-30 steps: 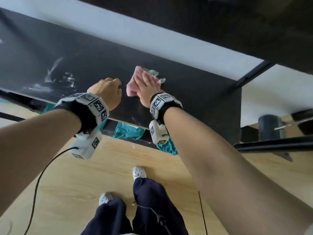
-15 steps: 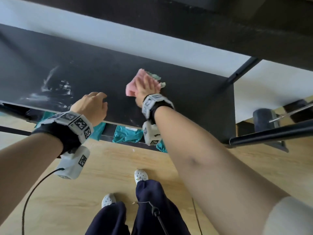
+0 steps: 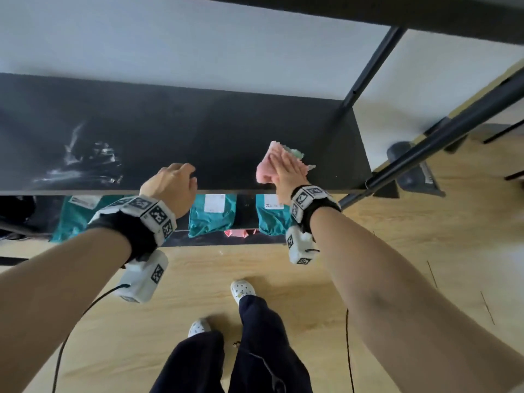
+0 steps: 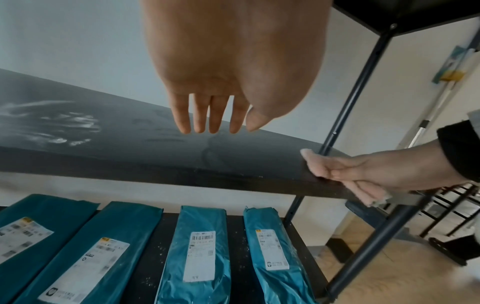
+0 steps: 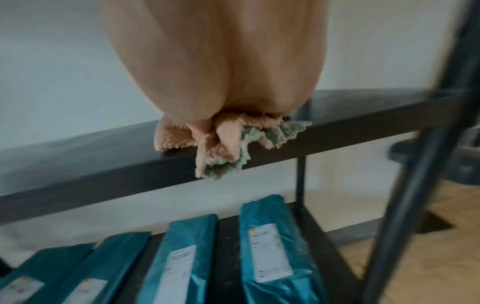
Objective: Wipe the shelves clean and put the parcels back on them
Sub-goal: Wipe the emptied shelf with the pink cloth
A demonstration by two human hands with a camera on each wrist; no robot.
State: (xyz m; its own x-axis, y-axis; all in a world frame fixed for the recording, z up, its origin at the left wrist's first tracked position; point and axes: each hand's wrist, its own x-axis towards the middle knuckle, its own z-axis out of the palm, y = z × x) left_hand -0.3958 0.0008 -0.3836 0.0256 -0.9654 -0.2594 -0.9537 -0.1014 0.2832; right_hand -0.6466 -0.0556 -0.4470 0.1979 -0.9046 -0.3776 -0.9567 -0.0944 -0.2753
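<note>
Shelf: black middle board (image 3: 198, 143) of a metal rack — bare of parcels, with white smears (image 3: 85, 163) on its left part.
Cloth: pink-and-green rag (image 3: 279, 163) now at the board's front edge near the right end; half a second ago it lay further in — the stroke has drawn it forward, a corner hanging over the lip.
Right hand: (image 3: 286, 177) flat on the cloth, fingers straight along the top and thumb tucked under the fold in the left wrist view.
Left hand: (image 3: 173, 185) has pulled back to the front edge — holding nothing, fingers hanging loose and nearly straight in its own wrist view.
Parcels: teal mailers (image 4: 200, 253) lie in a row on the lower shelf (image 4: 241, 257), which is speckled with white crumbs.
Meaning: right end looks wiped; smears on the left remain, so wiping is unfinished and restocking this board has not begun.
</note>
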